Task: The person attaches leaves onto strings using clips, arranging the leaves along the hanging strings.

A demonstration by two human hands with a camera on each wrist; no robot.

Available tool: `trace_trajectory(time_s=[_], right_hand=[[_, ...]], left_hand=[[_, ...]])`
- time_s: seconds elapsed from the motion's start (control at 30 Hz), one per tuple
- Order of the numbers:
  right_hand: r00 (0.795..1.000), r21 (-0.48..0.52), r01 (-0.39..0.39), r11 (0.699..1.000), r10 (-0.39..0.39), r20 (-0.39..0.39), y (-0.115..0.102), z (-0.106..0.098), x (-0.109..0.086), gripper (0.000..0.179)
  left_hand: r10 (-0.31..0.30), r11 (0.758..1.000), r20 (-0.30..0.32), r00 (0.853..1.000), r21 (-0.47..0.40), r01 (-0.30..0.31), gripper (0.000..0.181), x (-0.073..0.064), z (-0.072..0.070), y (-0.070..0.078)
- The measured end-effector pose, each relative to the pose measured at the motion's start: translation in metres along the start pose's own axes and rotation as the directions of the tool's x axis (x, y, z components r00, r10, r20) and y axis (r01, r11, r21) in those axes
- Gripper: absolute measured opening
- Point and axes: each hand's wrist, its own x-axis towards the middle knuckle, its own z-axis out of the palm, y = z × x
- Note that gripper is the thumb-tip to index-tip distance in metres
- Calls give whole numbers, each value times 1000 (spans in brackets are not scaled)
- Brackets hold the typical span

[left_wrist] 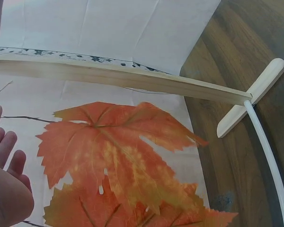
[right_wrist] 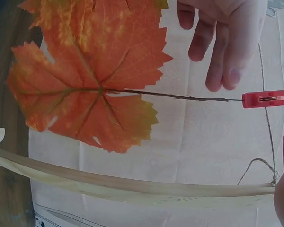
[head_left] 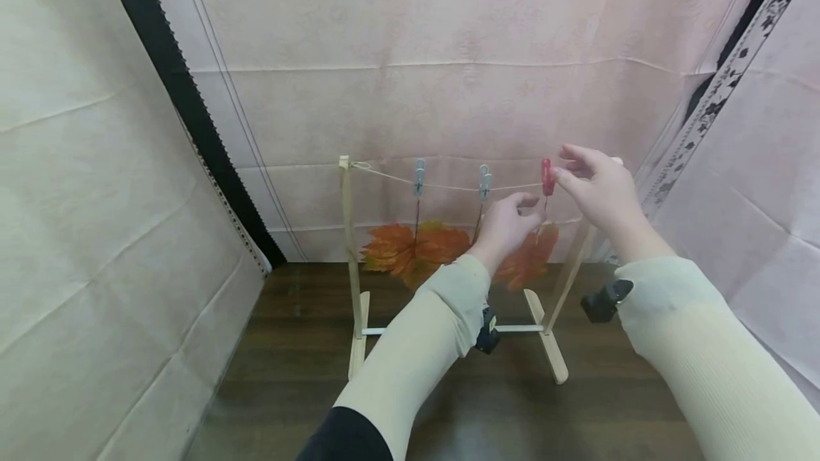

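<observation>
A red clothespin [head_left: 547,176] sits on the string at the right, with the thin stem [right_wrist: 180,96] of an orange leaf [right_wrist: 99,90] in its jaws. My right hand [head_left: 596,183] is at the clothespin's right side, thumb tip close to it and fingers spread apart. Below and left of the clothespin is my left hand [head_left: 509,223], fingers loosely bent beside the stem with nothing in them. Two light-blue clothespins, one at the left [head_left: 419,177] and one in the middle [head_left: 484,182], hold stems of more orange leaves [head_left: 410,251]. My left forearm hides part of the leaves.
The string [head_left: 391,176] runs between a left wooden post [head_left: 349,247] and a right wooden post [head_left: 570,272]. A white rod [head_left: 520,329] joins the posts low down, above the dark wooden table [head_left: 275,375]. Pale cloth [head_left: 448,27] hangs behind and at both sides.
</observation>
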Motion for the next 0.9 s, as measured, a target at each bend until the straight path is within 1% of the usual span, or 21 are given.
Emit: trace_trajectory(time_s=[0.13,0.37,0.5,0.63,0.73,0.83,0.9], right_hand=[[1000,11,-10,1000,10,-15,2,0,-2,58],[1000,12,3,1000,-3,-31,0,2,-5,59],[999,11,15,1000,-14,-46,3,3,-5,59],[998,8,-9,1000,9,-57,7,1,-8,61],[998,16,-20,1000,21,-65,10,0,-11,62],[997,26,-23,999,25,-73,12,0,-15,62],[997,35,-26,999,28,-74,14,1,-18,61]], left_hand=[[6,1000,16,1000,-28,-6,35,-4,-3,-1],[6,997,35,999,-75,-4,34,-10,-3,1],[15,997,35,999,-78,-12,35,-14,-5,2],[7,995,47,999,-101,-2,38,-18,-9,1],[-4,994,42,999,-112,8,37,-21,-12,0],[1,995,21,1000,-95,1,35,-22,-16,0],[4,997,20,1000,-79,-2,36,-22,-19,1]])
